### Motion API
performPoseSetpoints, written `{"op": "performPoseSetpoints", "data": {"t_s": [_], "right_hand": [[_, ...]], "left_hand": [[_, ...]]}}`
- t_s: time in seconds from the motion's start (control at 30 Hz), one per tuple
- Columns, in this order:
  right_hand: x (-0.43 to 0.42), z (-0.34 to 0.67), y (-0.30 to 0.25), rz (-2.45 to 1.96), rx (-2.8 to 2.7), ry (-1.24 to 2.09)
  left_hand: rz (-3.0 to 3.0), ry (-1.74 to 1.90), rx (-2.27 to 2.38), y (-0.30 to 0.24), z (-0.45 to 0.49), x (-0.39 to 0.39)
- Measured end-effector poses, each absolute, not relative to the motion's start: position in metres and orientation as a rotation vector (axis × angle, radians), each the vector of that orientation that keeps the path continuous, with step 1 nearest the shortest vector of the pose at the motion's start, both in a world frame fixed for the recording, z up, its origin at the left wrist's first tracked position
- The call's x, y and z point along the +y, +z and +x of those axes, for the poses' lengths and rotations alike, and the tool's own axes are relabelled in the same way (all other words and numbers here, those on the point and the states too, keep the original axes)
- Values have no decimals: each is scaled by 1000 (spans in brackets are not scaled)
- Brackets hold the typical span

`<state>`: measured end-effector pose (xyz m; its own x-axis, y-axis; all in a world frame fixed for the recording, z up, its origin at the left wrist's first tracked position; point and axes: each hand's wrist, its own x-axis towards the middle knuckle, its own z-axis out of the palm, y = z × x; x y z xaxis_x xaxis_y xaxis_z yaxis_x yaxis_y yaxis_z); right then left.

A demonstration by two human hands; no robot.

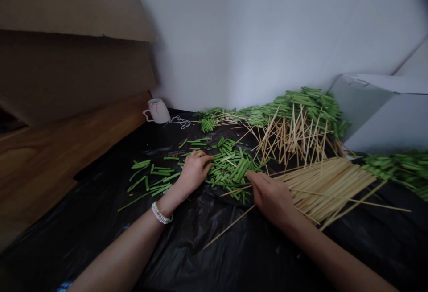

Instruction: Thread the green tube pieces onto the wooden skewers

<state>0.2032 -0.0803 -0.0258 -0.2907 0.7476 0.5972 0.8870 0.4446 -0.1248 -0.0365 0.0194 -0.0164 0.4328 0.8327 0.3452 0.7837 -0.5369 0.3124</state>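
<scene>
**Snag and scatter risk close to both hands**

Head view: left hand (195, 167) at near-left edge of central pile of cut green stems (222, 176), fingers curled, thumb near index; cannot tell if pinching anything. Right hand (272, 196) at right side of same pile, fingers drawn together beside an aligned bunch of stems (241, 170); exact grip too dim to tell. Pile between the hands, on black plastic sheet (187, 256). Loose pieces also left of left hand.

Just beside right wrist: fan of thin wooden sticks (334, 189), a few crossing at odd angles. Behind: propped sticks (294, 136), below heaped stems (310, 104).

Could go wrong:
- Catching crossed sticks with right wrist, skewing the fan.
- Pricking fingers on stick ends hidden among stems.
- Knocking propped sticks by reaching far, spilling the heap.
- Scattering loose stems by dragging or bunching creased sheet under a forearm.
</scene>
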Motion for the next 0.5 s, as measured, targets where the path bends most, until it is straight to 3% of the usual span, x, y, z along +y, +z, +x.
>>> {"op": "performPoseSetpoints", "data": {"t_s": [0.2,0.33,0.5], "right_hand": [[-80,203,-27,-1350,-2108,-298],[-80,204,-28,-1346,-2110,-306],[-80,202,-27,-1354,-2112,-295]], "left_hand": [[2560,714,1428,-14,-37,20],[2434,922,1411,-8,-35,17],[1823,1149,1234,-1,-27,12]]}}
